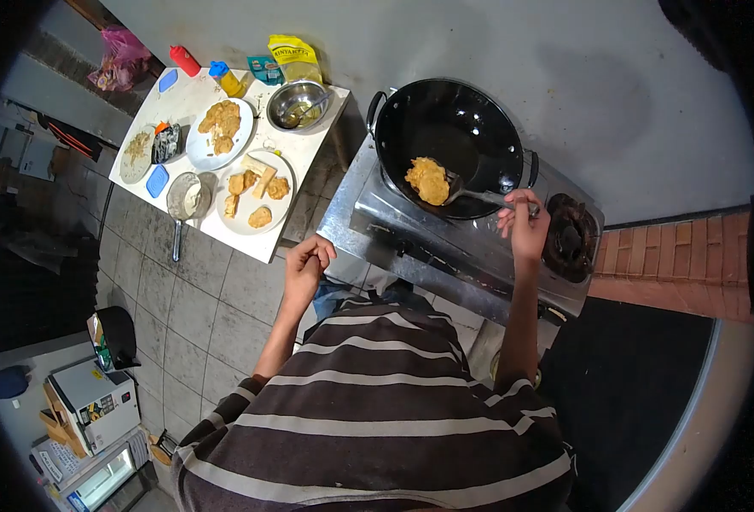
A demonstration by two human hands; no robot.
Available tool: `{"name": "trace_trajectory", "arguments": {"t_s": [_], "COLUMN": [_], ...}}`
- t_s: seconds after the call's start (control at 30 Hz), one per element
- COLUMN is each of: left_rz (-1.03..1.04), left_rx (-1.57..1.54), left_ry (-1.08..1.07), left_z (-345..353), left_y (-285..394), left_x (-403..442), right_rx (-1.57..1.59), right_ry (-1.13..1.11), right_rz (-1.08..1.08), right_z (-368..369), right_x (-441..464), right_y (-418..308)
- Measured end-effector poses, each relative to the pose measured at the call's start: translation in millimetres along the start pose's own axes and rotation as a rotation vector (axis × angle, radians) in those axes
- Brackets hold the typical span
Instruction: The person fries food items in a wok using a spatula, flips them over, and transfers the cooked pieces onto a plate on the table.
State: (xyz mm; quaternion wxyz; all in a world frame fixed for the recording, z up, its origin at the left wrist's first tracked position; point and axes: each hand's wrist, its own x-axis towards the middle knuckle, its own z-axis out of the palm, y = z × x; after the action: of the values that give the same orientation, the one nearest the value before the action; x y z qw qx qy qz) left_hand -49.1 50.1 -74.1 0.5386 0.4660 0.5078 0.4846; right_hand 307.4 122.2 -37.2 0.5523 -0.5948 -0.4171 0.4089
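My right hand (524, 224) is closed around the handle of a metal spatula (484, 197), whose head reaches into a black two-handled wok (471, 145). A golden-brown fried piece (428, 181) sits against the spatula's head, near the wok's front-left wall; it partly hides the head, and I cannot tell whether the spatula carries it. The wok stands on a metal gas stove (394, 224). My left hand (310, 258) hangs just off the stove's left corner with its fingers curled in, and nothing shows in it.
Left of the stove, a white table (249, 241) bears a plate of fried pieces (196, 154), another plate (234, 224) with fried and pale pieces, a metal bowl (276, 115), a pan (176, 205) and bottles. A second burner (570, 237) lies right of the wok.
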Motion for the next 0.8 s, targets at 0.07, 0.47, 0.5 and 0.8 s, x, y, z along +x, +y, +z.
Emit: {"name": "trace_trajectory", "arguments": {"t_s": [0.07, 0.47, 0.5, 0.8], "left_rz": [-0.012, 0.005, 0.006, 0.01], "left_rx": [-0.012, 0.01, 0.015, 0.023], "left_ry": [-0.002, 0.02, 0.02, 0.019], "left_z": [3, 14, 14, 19], "left_y": [-2, -1, -1, 2], "left_x": [-3, -9, -9, -11], "right_rx": [-0.075, -0.265, -0.282, -0.263], "right_ry": [-0.032, -0.014, -0.023, -0.024], "right_rz": [-0.072, -0.33, -0.377, -0.452], "right_z": [4, 4, 3, -12], "right_x": [-9, -51, -52, -56], "right_y": [-2, 15, 17, 34]}}
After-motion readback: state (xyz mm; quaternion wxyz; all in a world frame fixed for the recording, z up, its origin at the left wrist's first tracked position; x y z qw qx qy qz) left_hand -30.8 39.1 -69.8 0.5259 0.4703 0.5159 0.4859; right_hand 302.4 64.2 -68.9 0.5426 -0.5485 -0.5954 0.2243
